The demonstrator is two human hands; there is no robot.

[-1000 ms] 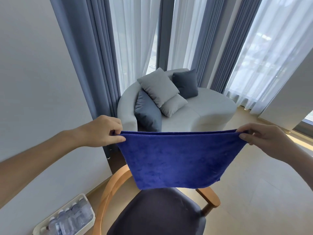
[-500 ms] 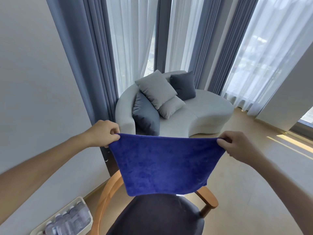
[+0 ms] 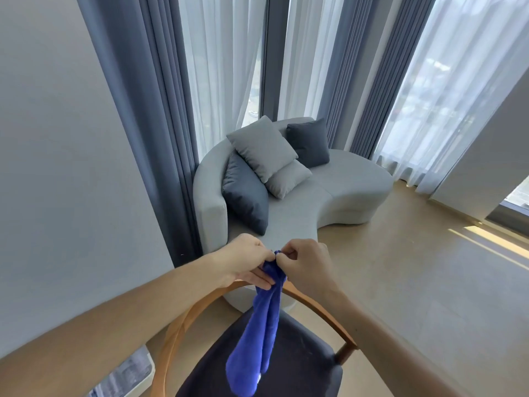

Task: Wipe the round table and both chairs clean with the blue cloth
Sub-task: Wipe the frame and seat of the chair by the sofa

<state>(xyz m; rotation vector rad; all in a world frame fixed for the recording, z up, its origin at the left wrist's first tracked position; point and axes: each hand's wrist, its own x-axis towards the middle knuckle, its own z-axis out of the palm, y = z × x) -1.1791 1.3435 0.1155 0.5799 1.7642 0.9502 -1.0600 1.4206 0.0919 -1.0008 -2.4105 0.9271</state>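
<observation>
Pale curved fabric sofa under grey curtains. Left hand and right hand together, fingers pinching folded blue cloth hanging above dark-seated wooden chair.

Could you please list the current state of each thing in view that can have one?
blue cloth: folded in half, hanging down over the chair seat, its top pinched by both hands.
left hand: pinching the cloth's top.
right hand: pinching the cloth's top beside the left.
chair: upright, nothing on its seat.
grey curtains: drawn back.
sheer curtains: closed across the window.
</observation>
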